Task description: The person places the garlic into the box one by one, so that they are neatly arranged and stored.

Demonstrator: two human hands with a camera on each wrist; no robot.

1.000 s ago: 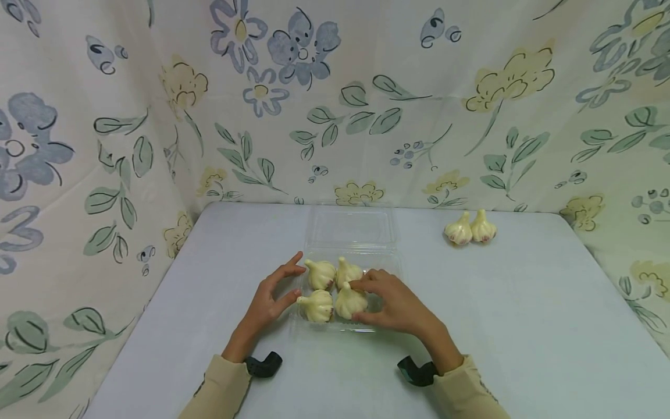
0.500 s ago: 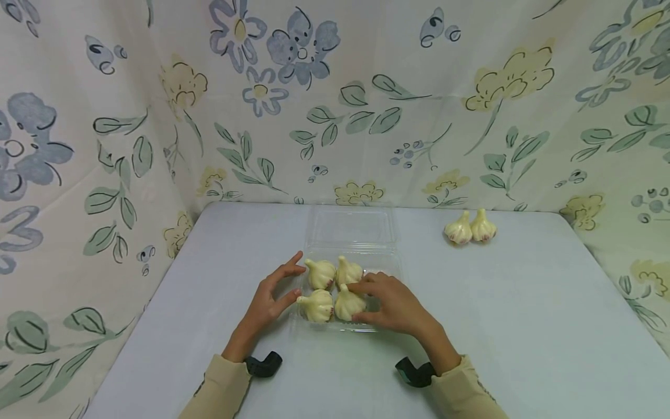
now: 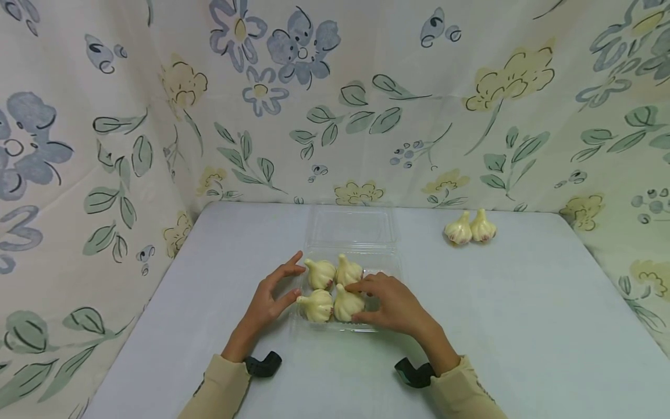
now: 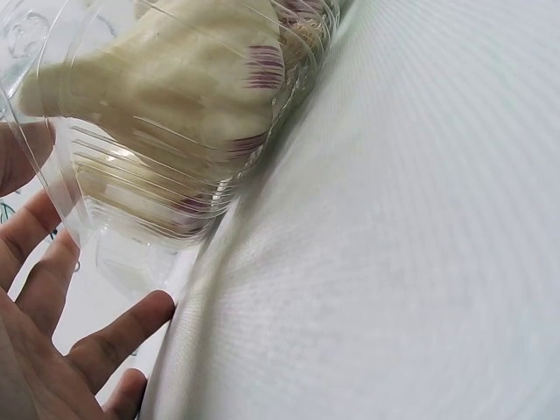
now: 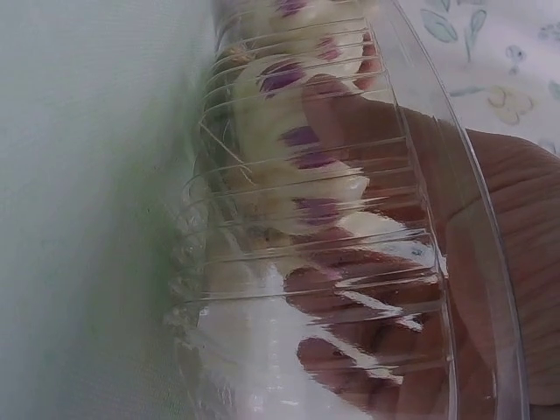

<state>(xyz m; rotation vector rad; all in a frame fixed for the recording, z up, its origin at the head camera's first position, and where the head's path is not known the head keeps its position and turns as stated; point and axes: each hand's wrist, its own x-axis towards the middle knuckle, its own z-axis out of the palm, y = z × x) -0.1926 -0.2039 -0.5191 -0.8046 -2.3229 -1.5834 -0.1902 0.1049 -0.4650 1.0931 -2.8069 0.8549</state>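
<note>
A clear plastic clamshell container (image 3: 384, 263) lies in the middle of the table with its lid raised at the back. Inside, garlic bulbs fill the left part in two rows: back left (image 3: 320, 274), back right (image 3: 349, 271), front left (image 3: 317, 306) and front right (image 3: 348, 304). My right hand (image 3: 392, 299) reaches in from the right and holds the front right bulb between thumb and fingers; the right wrist view shows this through the ribbed wall. My left hand (image 3: 269, 299) spreads its fingers along the container's left side, thumb (image 4: 24, 156) right at the rim.
Two more garlic bulbs (image 3: 470, 227) stand side by side at the back right of the white table (image 3: 523, 302). A floral curtain (image 3: 335, 128) hangs behind and along the sides. Both wrists carry a black camera mount.
My right hand has shifted slightly left, and the front right bulb has slid a little left with it, its stem tip now tilted leftward. The left hand has stayed put.
</note>
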